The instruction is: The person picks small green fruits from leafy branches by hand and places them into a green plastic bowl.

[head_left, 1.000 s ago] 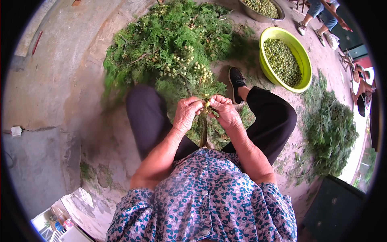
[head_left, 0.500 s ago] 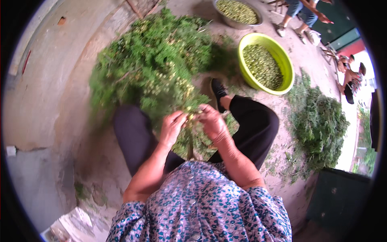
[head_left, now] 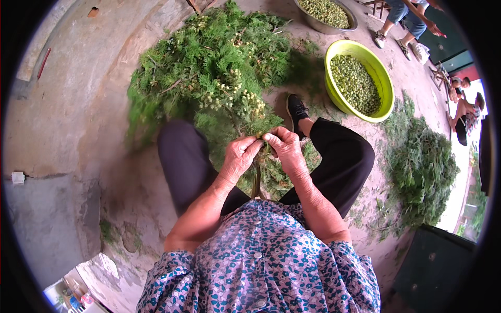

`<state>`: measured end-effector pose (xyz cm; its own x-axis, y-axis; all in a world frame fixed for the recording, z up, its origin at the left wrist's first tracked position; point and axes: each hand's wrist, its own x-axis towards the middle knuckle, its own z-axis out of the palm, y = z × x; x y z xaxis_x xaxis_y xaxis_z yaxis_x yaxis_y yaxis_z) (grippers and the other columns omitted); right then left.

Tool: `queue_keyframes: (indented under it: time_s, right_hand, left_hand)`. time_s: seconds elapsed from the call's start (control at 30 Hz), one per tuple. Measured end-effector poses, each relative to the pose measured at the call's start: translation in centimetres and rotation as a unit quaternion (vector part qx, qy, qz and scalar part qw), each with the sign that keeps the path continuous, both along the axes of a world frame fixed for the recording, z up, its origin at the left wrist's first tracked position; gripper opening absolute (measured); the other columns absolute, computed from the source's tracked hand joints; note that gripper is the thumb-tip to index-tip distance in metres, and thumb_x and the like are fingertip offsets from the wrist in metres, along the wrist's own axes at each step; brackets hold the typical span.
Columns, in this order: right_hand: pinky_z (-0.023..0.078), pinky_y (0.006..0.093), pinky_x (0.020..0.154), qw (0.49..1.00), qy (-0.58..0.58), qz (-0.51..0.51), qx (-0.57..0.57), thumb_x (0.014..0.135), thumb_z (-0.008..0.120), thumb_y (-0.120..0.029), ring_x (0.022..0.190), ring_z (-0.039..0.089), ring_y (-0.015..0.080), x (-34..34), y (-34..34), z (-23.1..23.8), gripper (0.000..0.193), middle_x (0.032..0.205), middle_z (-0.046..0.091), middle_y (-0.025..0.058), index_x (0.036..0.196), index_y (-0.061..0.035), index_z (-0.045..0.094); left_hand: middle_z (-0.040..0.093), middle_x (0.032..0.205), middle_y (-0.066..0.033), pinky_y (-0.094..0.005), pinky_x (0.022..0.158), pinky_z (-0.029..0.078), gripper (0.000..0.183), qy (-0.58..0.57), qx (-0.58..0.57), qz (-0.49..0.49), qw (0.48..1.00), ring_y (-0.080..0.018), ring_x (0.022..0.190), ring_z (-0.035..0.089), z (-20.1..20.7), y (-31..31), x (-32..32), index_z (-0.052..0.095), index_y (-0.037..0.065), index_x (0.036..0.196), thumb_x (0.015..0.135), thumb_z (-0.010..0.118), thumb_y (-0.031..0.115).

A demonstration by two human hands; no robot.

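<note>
A leafy evergreen branch (head_left: 248,101) with clusters of pale green cones lies ahead of me, its stem running down between my knees. My left hand (head_left: 241,155) is closed in a pinch at a sprig of it. Opposite, my right hand (head_left: 286,150) pinches at the same spot, thumb and forefinger pressed together. Their fingertips nearly meet, with a small yellowish-green bit showing between them; the fingers hide the rest. Beyond spreads a large heap of evergreen branches (head_left: 209,57).
A yellow-green basin (head_left: 386,94) of picked green cones (head_left: 355,83) stands beyond my right foot (head_left: 296,110). Behind it is a metal bowl (head_left: 334,30) of cones. More cut branches (head_left: 422,161) lie at right, near a dark green panel (head_left: 436,266). Other people sit at far right.
Both hands have come closer together, fingertips now nearly touching. The left hand has moved right toward the right hand. The whole view has shifted slightly.
</note>
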<state>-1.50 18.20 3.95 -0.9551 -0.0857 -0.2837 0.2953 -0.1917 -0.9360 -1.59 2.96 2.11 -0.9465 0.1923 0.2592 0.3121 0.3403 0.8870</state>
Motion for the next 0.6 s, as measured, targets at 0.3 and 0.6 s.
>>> queue_keyframes:
  time_s: [0.3, 0.6]
  right_hand:
    - [0.038, 0.0258, 0.043, 0.986, -0.125, -0.057, -0.092, 0.084, 0.061, -0.018, 0.048, 0.049, 0.0135, 0.7, -0.5, -1.4, 0.015, 0.061, 0.053, 0.0004, 0.079, -0.0049, 0.055]
    - [0.045, 0.0249, 0.052, 0.936, -0.059, -0.099, -0.334, 0.086, 0.054, -0.011, 0.068, 0.059, 0.0164, -0.4, 2.0, -1.5, 0.012, 0.082, 0.059, 0.0076, 0.096, -0.0039, 0.055]
  left_hand:
    - [0.047, 0.055, 0.0026, -0.0234, 0.047, 0.033, 0.017, -0.218, 0.093, 0.001, 0.971, -0.0047, 0.050, 0.039, 1.3, -0.2, 0.4, 0.062, 0.002, 0.079, 0.082, 0.058, 0.018]
    - [0.044, 0.055, 0.0010, -0.0241, 0.047, 0.032, 0.019, -0.179, 0.072, -0.003, 0.981, -0.0065, 0.050, 0.038, 1.3, -0.3, 0.2, 0.058, 0.001, 0.073, 0.082, 0.060, 0.017]
